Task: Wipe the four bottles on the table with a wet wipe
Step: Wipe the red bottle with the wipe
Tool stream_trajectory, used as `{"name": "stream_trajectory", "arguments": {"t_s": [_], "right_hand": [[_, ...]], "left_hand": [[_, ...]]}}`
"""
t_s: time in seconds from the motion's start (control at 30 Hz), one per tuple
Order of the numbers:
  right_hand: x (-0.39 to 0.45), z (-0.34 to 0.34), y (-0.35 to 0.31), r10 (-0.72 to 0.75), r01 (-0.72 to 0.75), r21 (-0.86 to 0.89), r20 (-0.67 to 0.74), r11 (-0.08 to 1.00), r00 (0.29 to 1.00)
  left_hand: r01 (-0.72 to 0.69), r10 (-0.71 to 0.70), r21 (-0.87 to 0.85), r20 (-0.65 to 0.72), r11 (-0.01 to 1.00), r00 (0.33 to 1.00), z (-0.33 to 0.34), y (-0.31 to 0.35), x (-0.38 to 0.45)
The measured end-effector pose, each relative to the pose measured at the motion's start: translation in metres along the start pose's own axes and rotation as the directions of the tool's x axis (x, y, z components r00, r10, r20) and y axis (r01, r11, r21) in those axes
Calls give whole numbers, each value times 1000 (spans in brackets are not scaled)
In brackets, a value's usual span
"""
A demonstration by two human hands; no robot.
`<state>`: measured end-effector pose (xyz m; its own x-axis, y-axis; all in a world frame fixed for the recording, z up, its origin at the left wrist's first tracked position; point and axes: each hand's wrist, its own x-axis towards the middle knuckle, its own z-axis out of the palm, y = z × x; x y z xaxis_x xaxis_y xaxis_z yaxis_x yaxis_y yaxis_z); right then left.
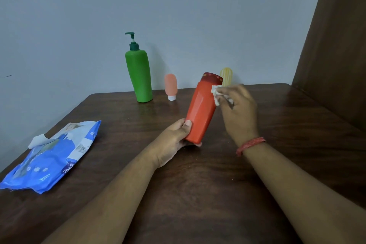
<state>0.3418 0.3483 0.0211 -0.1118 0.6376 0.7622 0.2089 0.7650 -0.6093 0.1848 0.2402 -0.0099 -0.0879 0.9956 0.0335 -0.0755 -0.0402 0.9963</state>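
Note:
My left hand grips the bottom of a red bottle with a dark red cap, held tilted above the table. My right hand pinches a small white wet wipe against the bottle's upper right side. A tall green pump bottle stands upright at the back of the table. A small pink tube stands on its white cap to the right of it. A yellow bottle stands at the back, partly hidden behind the red bottle and my right hand.
A blue pack of wet wipes lies at the left of the dark wooden table, a wipe sticking out of its opening. A grey wall runs behind the table. A brown curtain hangs at the right.

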Motion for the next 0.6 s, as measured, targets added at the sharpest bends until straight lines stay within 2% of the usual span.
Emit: {"name": "stream_trajectory", "arguments": {"t_s": [0.1, 0.27, 0.4, 0.47, 0.6], "right_hand": [[-1, 0, -2, 42, -41, 31, -12, 999, 999], [-17, 11, -4, -9, 1, 53, 147, 999, 989], [2, 0, 2, 99, -96, 114, -24, 989, 995], [5, -3, 6, 171, -164, 155, -29, 974, 985], [-12, 8, 3, 199, -242, 228, 193, 943, 961]], "left_hand": [[13, -13, 14, -3, 1000, 1000, 1, 0, 0], [-1, -5, -116, -49, 993, 999, -1, 2, -1], [30, -30, 28, 7, 999, 1000, 0, 2, -1], [38, -40, 68, 24, 997, 999, 1, 3, -1], [1, -6, -83, -50, 997, 999, 1, 3, -1]]}}
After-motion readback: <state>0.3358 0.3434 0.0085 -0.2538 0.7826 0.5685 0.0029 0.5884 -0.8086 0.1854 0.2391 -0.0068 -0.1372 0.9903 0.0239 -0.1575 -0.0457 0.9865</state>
